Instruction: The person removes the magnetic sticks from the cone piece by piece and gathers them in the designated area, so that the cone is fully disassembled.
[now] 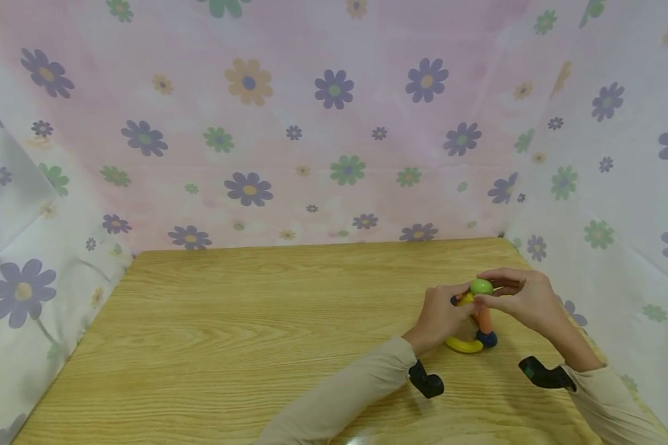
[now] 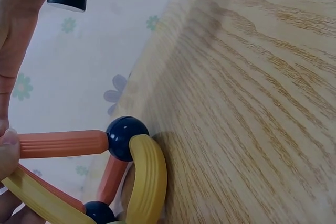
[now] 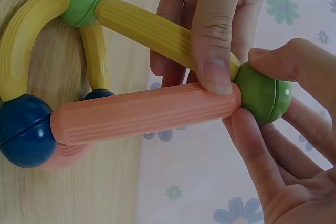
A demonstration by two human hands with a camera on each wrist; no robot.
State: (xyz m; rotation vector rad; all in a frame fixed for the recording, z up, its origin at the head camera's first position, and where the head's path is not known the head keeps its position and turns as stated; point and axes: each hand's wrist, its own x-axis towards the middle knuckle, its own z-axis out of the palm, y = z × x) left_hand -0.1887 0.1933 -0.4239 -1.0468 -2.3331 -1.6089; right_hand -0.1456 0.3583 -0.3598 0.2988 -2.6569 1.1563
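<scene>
At the right of the table stands a small frame of magnetic building rods and balls. My right hand [image 1: 529,300] pinches the green ball [image 3: 262,95] at its top between thumb and fingers. Just below that ball, my left hand [image 1: 440,312] grips the upper ends of a straight orange rod [image 3: 142,114] and a straight yellow rod [image 3: 144,30]; both ends meet the ball. The orange rod runs down to a dark blue ball [image 3: 26,129]. A curved yellow rod [image 3: 26,40] links this to another green ball [image 3: 85,1]. My left fingers partly hide the far side.
The wood-grain table [image 1: 228,334] extends to the left. A flowered cloth wall [image 1: 312,136] rises at the back, and a similar side wall [image 1: 618,247] stands close on the right. Black wrist cameras [image 1: 425,380] jut from both sleeves.
</scene>
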